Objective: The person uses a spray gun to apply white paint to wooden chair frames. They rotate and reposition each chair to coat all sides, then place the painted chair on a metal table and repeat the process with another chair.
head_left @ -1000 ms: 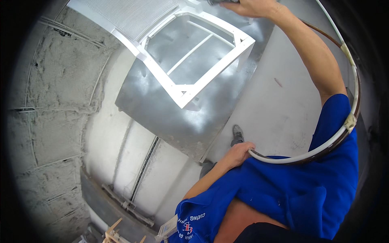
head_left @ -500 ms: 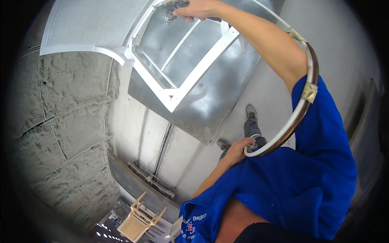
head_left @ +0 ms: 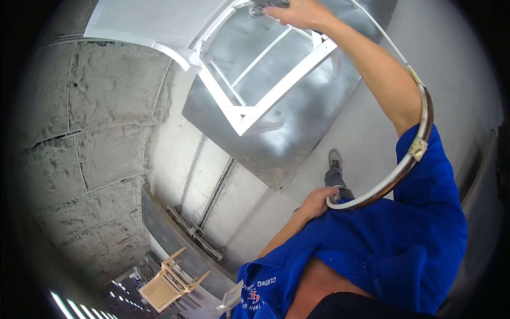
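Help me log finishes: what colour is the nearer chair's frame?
White frame, best in the head view.

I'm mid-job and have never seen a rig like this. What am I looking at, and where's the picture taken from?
There is no machine arm: these are a person's bare hands, seen from a fisheye camera worn on the head, looking down, so straight edges bend. The left hand is closed around a white hose, taped to a brown hose. The right hand, at the top edge, holds a grey tool, partly hidden. On the grey platform stands a white chair frame with an open seat. A wooden chair shows at lower left.
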{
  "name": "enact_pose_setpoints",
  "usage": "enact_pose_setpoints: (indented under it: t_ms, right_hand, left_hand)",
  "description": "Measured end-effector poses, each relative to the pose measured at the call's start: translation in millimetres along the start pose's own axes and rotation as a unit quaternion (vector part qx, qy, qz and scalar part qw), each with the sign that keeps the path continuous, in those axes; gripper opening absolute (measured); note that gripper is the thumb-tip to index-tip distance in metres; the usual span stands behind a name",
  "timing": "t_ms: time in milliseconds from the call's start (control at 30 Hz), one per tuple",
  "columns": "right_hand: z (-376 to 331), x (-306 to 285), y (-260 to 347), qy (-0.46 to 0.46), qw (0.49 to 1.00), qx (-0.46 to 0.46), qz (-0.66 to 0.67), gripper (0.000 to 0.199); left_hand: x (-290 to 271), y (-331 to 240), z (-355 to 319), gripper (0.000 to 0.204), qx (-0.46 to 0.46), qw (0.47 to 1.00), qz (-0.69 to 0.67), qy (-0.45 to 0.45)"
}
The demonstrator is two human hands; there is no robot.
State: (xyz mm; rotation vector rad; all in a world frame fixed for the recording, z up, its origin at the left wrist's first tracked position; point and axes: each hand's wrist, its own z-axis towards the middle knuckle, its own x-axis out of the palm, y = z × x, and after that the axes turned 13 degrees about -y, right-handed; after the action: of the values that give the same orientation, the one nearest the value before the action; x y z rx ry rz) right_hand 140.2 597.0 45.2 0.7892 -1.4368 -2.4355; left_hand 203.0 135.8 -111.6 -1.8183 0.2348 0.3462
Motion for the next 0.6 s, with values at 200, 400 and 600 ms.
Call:
enact_pose_setpoints:
  t_ms: [200, 400, 600]
  right_hand:
    - [9, 12, 78, 0.157, 0.978, -0.125, -0.062, 0.034]
    - [-58, -55, 150, 0.329, 0.940, -0.079, -0.042, 0.032]
    - [-45, -12, 148, 0.200, 0.965, -0.050, -0.163, 0.030]
  left_hand:
    - [4, 7, -23, 0.029, -0.011, 1.000, -0.014, 0.001]
    - [13, 16, -38, 0.038, 0.053, 0.998, 0.004, -0.032]
    - [8, 12, -44, 0.029, 0.049, 0.998, 0.039, 0.006]
